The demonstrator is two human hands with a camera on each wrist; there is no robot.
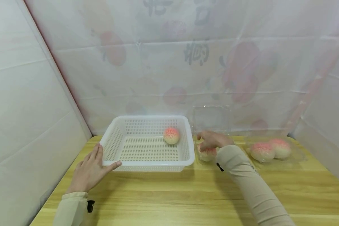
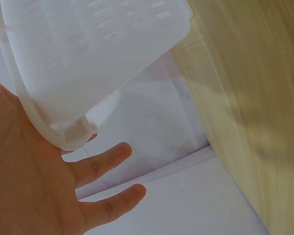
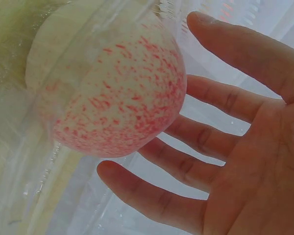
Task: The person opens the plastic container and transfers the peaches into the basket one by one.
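The yellow wooden table [image 1: 169, 191] is closed in by white plastic sheets [image 1: 31, 110] on the left, the back and the right. The front half of the table is bare wood, so there is lots of room there. The back half is crowded.

The white plastic basket with little holes [image 1: 147, 142] sits at the back left, near the table's left edge. Inside it lies one round white bun with pink speckles [image 1: 171, 135], close to the basket's right wall.

The left hand [image 1: 91, 171] lies flat on the table at the basket's front left corner. Its fingers are straight and apart, and the thumb touches the basket's rim. It holds nothing.

Just right of the basket stands a clear plastic box with its lid up [image 1: 212, 121]. A second speckled bun [image 1: 207, 153] sits in it. The right hand [image 1: 213, 140] is over this bun with its fingers spread wide. In the right wrist view the fingers [image 3: 220, 103] curve around the bun [image 3: 112, 88] with gaps between them. I cannot tell for sure if they touch it; they do not squeeze it.

Further right lies another clear plastic box [image 1: 274, 153], near the table's right edge. Two more speckled buns [image 1: 271, 150] sit in it, side by side and touching.

That makes four buns, two clear boxes and one basket.
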